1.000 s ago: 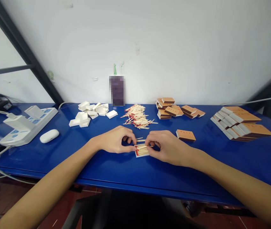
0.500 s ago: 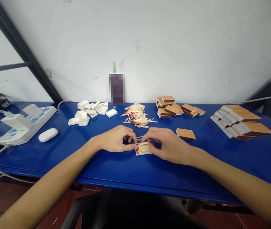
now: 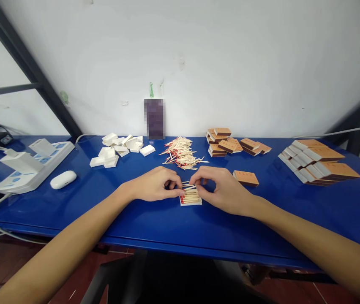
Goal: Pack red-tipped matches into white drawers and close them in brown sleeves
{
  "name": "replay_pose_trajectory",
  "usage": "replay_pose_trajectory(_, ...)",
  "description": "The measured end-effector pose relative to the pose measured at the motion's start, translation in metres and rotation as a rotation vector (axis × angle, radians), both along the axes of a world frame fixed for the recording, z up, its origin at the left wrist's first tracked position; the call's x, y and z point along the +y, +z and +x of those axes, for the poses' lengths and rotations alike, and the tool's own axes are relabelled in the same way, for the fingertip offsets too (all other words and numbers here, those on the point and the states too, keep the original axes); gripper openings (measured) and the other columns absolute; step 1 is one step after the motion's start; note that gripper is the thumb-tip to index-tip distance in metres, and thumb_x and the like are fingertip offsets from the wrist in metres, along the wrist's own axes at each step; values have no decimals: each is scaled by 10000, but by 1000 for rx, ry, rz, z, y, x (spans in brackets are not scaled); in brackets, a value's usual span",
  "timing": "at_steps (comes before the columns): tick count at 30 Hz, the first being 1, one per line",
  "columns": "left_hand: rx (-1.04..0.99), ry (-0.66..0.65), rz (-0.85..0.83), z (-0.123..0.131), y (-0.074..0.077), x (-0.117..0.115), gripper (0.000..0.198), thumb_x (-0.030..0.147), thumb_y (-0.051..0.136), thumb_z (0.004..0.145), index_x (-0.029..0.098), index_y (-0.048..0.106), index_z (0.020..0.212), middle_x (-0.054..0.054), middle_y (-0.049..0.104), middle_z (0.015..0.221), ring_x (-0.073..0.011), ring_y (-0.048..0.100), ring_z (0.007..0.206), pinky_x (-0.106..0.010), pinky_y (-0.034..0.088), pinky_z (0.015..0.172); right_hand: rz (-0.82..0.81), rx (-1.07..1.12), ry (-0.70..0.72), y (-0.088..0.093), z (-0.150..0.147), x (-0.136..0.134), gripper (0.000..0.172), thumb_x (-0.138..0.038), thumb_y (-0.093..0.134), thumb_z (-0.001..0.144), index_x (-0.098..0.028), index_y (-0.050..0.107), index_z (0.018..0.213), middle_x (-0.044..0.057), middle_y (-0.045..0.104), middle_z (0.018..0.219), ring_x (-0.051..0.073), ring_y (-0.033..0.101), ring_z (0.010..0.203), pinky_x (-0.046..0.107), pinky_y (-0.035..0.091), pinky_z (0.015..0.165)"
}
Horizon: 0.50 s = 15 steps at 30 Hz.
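Note:
A small white matchbox tray [image 3: 190, 198] full of red-tipped matches lies on the blue table [image 3: 167, 223] between my hands. My left hand [image 3: 154, 185] rests at the tray's left end, fingers curled, thumb touching the match heads. My right hand [image 3: 221, 185] is at the tray's right side, fingertips pinched over the matches at its far edge. A few loose matches [image 3: 186, 184] lie just behind the tray. One orange matchbox sleeve [image 3: 245, 178] lies right of my right hand.
A heap of loose matches [image 3: 181, 153] lies behind the tray. White empty trays [image 3: 118, 149] are piled at back left, orange matchboxes [image 3: 230, 145] at back centre-right, stacked packs [image 3: 319, 162] at far right. A power strip [image 3: 31, 164] and white earbud case [image 3: 63, 179] sit left.
My right hand's fingers have moved from the tray's near right side up to its far edge. The left hand has stayed at the tray's left end.

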<state>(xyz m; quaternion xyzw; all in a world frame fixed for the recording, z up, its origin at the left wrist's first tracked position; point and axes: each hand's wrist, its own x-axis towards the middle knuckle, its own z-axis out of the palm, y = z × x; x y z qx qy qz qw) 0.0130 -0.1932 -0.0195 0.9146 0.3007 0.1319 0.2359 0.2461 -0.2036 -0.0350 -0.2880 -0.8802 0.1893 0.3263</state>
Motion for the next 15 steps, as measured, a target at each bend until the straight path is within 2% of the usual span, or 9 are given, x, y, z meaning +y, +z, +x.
replay_pose_trajectory(8, -6, 12, 6, 2, -2, 2, 349, 485, 590, 915, 157, 693, 856, 13, 577, 688, -99, 507, 610, -223, 363, 590, 15, -85, 76, -1, -1, -3, 183, -98, 537, 813, -198, 665, 898, 15, 645, 791, 140, 561, 733, 258, 428, 653)
replay_pose_trajectory(13, -46, 101, 183, -3, 0, 4, 402, 381, 372, 1025, 142, 661, 879, -30, 634, 805, -133, 552, 734, -261, 404, 711, 60, -98, 74, -3, 1, -1, 218, -65, 522, 794, -200, 646, 913, 25, 628, 813, 155, 555, 760, 273, 442, 674)
replay_pose_trajectory(15, -25, 143, 269, -6, 1, 5, 364, 345, 365, 1022, 147, 662, 955, -45, 647, 877, -155, 566, 803, -285, 416, 761, 71, -105, 77, -4, 2, -1, 230, -60, 518, 793, -203, 643, 922, 26, 623, 817, 159, 555, 762, 280, 450, 683)
